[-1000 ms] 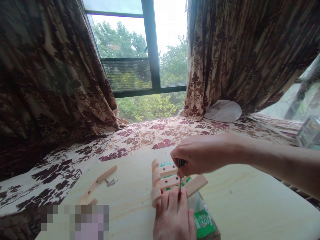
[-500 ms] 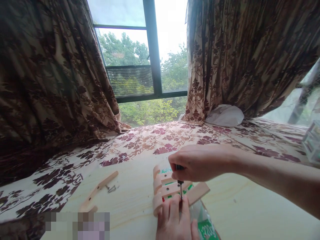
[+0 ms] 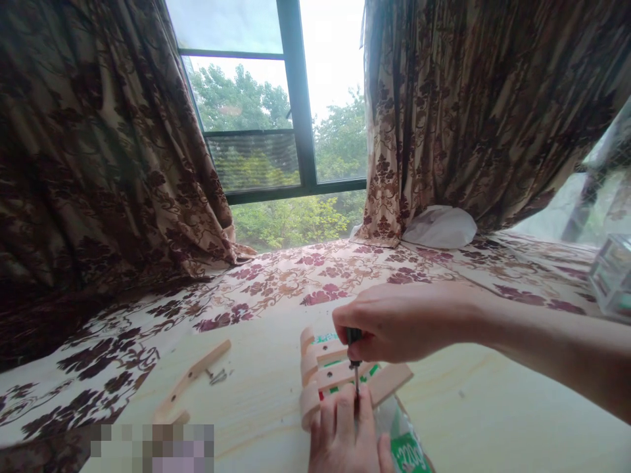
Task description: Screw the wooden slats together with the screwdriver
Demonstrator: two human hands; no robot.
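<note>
My right hand (image 3: 394, 322) is wrapped round the dark handle of a screwdriver (image 3: 353, 348), held upright with its shaft pointing down. The screwdriver's tip is hidden between the fingers of my left hand (image 3: 342, 433). That hand presses down on a light wooden assembly (image 3: 309, 374) of curved pieces joined by crossbars with dark holes. A flat wooden slat (image 3: 392, 384) sticks out at its right. Below the wood lies a clear plastic packet with green print (image 3: 407, 450). To the left are a curved wooden piece (image 3: 194, 373) and several screws (image 3: 217, 377).
The pale wooden board (image 3: 256, 407) rests on a flowered cloth (image 3: 276, 282). Patterned curtains (image 3: 434, 118) hang beside the window. A white bag (image 3: 438, 226) lies at the back right, and a clear box (image 3: 611, 276) stands at the right edge.
The view has shifted slightly. My right hand has turned a little round the screwdriver handle; the left hand stays pressed on the wood.
</note>
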